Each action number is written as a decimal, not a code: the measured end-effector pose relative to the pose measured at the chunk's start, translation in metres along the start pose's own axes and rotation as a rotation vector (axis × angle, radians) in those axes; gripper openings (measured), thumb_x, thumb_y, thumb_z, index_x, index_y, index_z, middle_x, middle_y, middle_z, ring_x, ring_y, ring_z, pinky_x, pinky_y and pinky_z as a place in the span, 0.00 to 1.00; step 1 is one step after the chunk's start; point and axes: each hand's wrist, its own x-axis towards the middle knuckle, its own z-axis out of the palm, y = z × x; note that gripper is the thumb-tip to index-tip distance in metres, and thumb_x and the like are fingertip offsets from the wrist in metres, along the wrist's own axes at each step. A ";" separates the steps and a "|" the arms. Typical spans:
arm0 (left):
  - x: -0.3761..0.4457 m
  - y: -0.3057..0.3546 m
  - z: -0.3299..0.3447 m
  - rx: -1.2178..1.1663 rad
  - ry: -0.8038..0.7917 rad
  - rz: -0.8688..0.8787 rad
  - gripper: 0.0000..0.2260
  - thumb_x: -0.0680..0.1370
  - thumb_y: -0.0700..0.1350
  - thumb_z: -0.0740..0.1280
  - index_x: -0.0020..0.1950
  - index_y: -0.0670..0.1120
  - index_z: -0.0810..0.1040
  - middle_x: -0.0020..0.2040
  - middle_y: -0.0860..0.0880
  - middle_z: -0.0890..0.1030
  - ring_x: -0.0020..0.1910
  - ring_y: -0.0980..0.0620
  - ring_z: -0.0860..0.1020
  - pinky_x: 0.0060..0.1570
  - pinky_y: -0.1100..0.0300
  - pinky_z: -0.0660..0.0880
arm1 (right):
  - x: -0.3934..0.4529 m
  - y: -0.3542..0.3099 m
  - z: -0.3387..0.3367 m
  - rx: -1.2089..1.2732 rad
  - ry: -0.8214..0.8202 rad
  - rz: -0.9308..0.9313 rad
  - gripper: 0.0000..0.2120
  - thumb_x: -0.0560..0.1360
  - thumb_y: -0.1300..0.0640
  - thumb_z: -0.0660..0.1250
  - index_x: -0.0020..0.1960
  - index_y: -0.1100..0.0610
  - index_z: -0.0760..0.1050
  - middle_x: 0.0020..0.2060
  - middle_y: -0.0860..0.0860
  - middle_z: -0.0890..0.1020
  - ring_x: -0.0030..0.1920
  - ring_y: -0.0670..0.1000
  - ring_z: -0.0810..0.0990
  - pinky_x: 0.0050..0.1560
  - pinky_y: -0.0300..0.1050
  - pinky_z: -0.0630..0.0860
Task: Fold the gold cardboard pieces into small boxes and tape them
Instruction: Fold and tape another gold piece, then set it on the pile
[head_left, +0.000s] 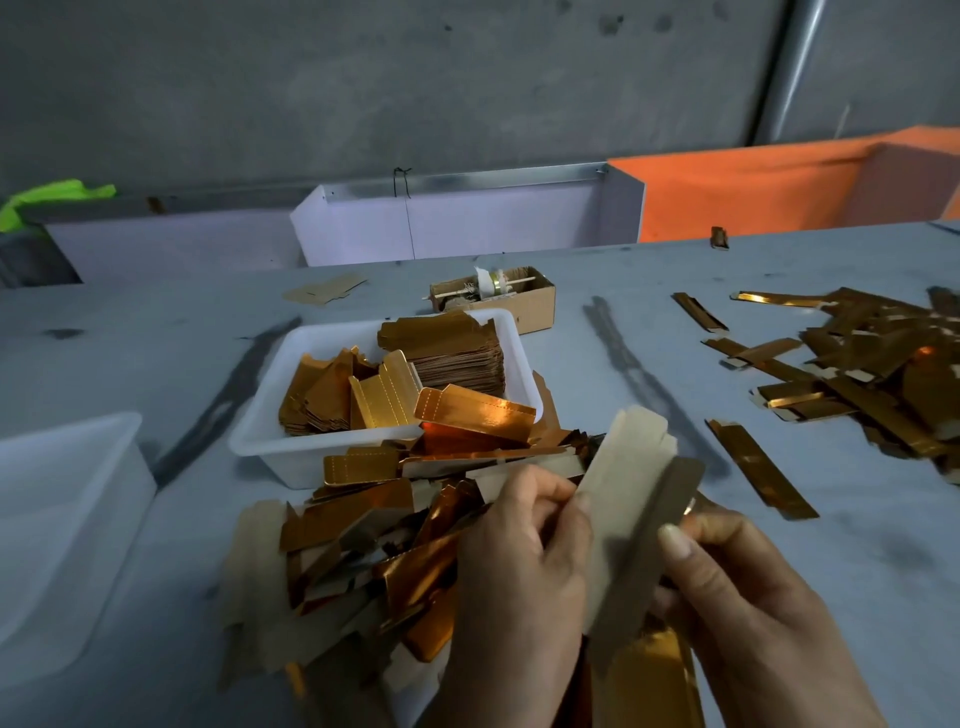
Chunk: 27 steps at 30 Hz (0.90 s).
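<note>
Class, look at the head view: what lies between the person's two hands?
A cardboard piece, its plain side facing the camera, is held between the left hand and right hand.

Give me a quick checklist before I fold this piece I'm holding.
1. Both hands on the cardboard piece: ok, left hand and right hand pinch it.
2. Plain side faces you: ok.
3. Fold already begun along a crease: ok, one panel is angled.
4. Tape within reach: cannot tell, only a roll-like thing in the brown box.
5. Spare blanks ready in the white tray: ok.
</note>
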 end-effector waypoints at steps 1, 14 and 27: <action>0.000 0.001 0.000 -0.007 -0.003 0.006 0.06 0.78 0.49 0.64 0.42 0.57 0.73 0.37 0.60 0.81 0.42 0.71 0.77 0.34 0.76 0.72 | 0.002 -0.001 0.001 -0.024 -0.004 0.000 0.21 0.53 0.42 0.78 0.32 0.57 0.76 0.34 0.57 0.82 0.35 0.55 0.83 0.30 0.40 0.78; -0.006 0.005 0.005 -0.080 -0.066 -0.045 0.03 0.78 0.46 0.65 0.46 0.54 0.74 0.41 0.60 0.83 0.39 0.62 0.82 0.37 0.66 0.79 | 0.014 0.005 0.000 -0.233 0.149 -0.081 0.12 0.56 0.53 0.70 0.37 0.57 0.75 0.31 0.56 0.80 0.31 0.46 0.80 0.30 0.37 0.73; -0.012 0.000 0.011 -0.019 -0.018 0.080 0.07 0.75 0.43 0.69 0.42 0.55 0.77 0.40 0.62 0.82 0.39 0.65 0.81 0.37 0.70 0.78 | 0.015 0.014 0.005 -0.286 0.245 -0.157 0.08 0.66 0.62 0.73 0.38 0.55 0.74 0.28 0.54 0.76 0.25 0.43 0.75 0.22 0.34 0.72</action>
